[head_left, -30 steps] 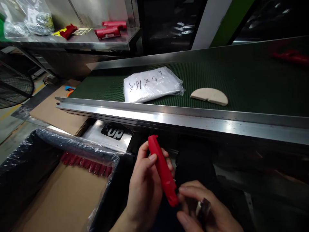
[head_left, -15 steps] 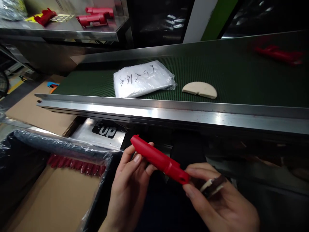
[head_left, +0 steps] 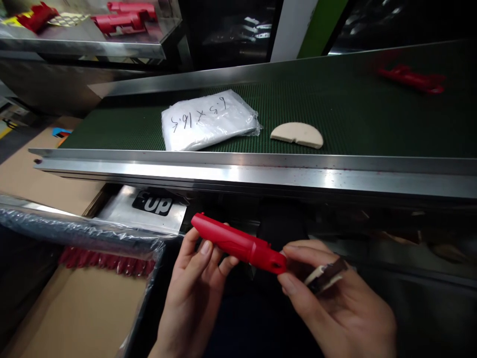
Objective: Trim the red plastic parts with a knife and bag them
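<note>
A red handle is held low in front of the conveyor, lying nearly level with its holed end toward the right. The left hand supports it from below, its grip closed on the handle's left half between thumb and fingers. The right hand meets the holed end with thumb and forefinger, its grip pinching that tip, while a small dark tool with a pale edge is tucked against its other fingers. Above the hands, the steel rail of the conveyor is seen, and on the green belt lie a white bag with handwritten figures, a pale half-round piece just to its right, and, well apart at the far right, another red part. To the left, a plastic-lined carton holds a row of red pieces. More red parts rest on a steel tabletop at the upper left.
</note>
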`<move>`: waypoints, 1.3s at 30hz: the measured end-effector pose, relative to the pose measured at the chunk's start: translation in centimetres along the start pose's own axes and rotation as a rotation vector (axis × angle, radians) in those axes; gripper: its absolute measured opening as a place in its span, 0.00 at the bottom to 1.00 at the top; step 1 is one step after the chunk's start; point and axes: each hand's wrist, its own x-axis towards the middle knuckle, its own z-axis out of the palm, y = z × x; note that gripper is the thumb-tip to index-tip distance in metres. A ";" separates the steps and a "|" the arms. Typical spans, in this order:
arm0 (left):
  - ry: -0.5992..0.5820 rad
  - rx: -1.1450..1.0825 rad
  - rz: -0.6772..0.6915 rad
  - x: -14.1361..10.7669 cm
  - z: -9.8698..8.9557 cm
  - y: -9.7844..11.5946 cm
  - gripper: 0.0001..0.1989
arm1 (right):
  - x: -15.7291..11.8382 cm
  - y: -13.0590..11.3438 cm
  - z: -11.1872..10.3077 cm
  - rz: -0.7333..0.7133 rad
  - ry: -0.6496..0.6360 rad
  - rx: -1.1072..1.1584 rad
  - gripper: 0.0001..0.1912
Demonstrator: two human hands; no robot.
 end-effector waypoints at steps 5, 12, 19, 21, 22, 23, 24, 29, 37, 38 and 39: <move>-0.060 -0.026 0.015 -0.3 0.1 -0.3 0.11 | 0.4 0.6 -0.7 0.003 -0.031 -0.061 0.12; -0.126 0.021 -0.009 -0.9 -0.1 -0.1 0.14 | 0.6 1.8 -0.9 0.085 -0.005 0.037 0.11; -0.179 0.049 0.017 -0.9 0.2 -0.3 0.15 | -0.2 2.8 -1.3 0.199 0.114 0.114 0.11; -0.193 0.050 0.005 -0.9 0.2 -0.3 0.16 | -0.1 3.1 -1.5 0.221 0.113 0.143 0.12; -0.197 0.050 -0.001 -0.9 0.2 -0.3 0.17 | 0.0 3.2 -1.6 0.233 0.105 0.156 0.13; -0.202 0.048 -0.003 -0.9 0.2 -0.2 0.18 | 0.2 3.3 -1.7 0.247 0.094 0.168 0.13; -0.210 0.040 -0.003 -1.0 0.2 -0.1 0.18 | 0.3 3.4 -1.7 0.262 0.082 0.179 0.14; -0.307 -0.068 -0.074 -0.8 0.2 0.2 0.14 | 0.8 3.7 -1.9 0.325 0.027 0.245 0.16; -0.219 -0.009 -0.131 -0.3 0.2 -0.5 0.14 | 0.9 3.1 -1.6 0.401 -0.046 0.305 0.14; -0.211 -0.012 -0.131 -0.3 0.2 -0.5 0.15 | 1.0 3.0 -1.5 0.401 -0.051 0.312 0.13; -0.206 -0.016 -0.133 -0.3 0.3 -0.5 0.15 | 1.1 2.9 -1.4 0.404 -0.057 0.315 0.13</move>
